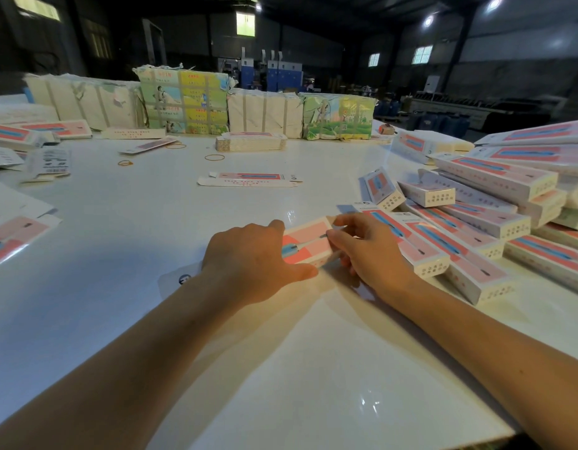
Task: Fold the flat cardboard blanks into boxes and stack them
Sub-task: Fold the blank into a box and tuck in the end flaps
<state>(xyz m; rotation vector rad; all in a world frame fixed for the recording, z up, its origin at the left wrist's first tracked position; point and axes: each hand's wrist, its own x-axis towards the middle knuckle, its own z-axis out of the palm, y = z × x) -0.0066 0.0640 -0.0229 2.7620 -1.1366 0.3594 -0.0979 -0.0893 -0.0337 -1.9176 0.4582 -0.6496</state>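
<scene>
A pink and blue cardboard blank lies on the white table in front of me, partly raised into box shape. My left hand grips its left part, thumb along the near edge. My right hand pinches its right end with curled fingers. Just to the right sits a pile of folded boxes, stacked in rough layers. Another flat blank lies further back in the middle of the table.
Wrapped bundles of blanks line the far edge. A small stack of flat blanks sits before them. Rubber bands lie loose. More blanks and printed sheets lie along the left side.
</scene>
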